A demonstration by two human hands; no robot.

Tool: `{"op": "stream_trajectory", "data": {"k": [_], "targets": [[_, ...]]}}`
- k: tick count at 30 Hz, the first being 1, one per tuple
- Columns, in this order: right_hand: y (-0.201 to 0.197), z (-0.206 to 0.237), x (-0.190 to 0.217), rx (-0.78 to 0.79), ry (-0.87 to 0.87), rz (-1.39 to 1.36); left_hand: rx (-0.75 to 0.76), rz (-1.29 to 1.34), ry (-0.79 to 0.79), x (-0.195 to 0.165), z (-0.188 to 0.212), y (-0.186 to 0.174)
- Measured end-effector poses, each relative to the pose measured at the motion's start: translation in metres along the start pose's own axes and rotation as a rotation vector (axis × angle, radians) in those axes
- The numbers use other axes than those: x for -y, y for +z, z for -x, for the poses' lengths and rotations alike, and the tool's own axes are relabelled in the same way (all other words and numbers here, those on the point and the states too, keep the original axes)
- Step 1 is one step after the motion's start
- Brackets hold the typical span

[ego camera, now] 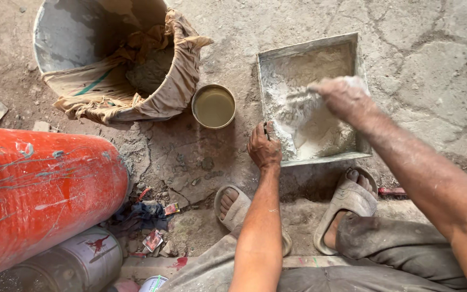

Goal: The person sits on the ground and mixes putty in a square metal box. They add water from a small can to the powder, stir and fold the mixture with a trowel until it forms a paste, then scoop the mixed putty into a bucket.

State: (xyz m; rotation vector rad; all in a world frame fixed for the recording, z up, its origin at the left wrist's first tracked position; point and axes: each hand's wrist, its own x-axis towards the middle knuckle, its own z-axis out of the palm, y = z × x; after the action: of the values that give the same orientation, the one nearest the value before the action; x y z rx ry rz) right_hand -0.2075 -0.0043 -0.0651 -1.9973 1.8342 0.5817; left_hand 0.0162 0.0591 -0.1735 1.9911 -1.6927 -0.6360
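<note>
A shallow square metal tray point(359, 59) lies on the ground, tilted, with white powder and paste point(304, 121) inside. My left hand point(263, 147) grips the tray's left rim and lifts that side. Dusted white, my right hand point(342, 96) hovers over the tray with fingers closed around a small tool or a pinch of powder; motion blur hides which. My two feet in grey sandals point(347, 203) rest just below the tray.
A small round tin of yellowish liquid point(213, 106) stands left of the tray. A sack of grey cement point(147, 70) sits inside a large drum at top left. A red cylinder point(39, 189) and a metal can point(79, 262) lie at left. Cracked concrete floor surrounds everything.
</note>
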Motion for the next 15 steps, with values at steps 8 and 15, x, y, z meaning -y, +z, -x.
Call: {"op": "stream_trajectory", "data": {"k": [8,15], "targets": [[-0.002,-0.080,-0.039,-0.391,-0.087,-0.023,0.069,-0.030,-0.056,-0.002,-0.012,0.009],[0.014,-0.090,-0.033,-0.214,-0.009,0.108,0.091,-0.087,-0.027,0.006,-0.013,0.021]]}}
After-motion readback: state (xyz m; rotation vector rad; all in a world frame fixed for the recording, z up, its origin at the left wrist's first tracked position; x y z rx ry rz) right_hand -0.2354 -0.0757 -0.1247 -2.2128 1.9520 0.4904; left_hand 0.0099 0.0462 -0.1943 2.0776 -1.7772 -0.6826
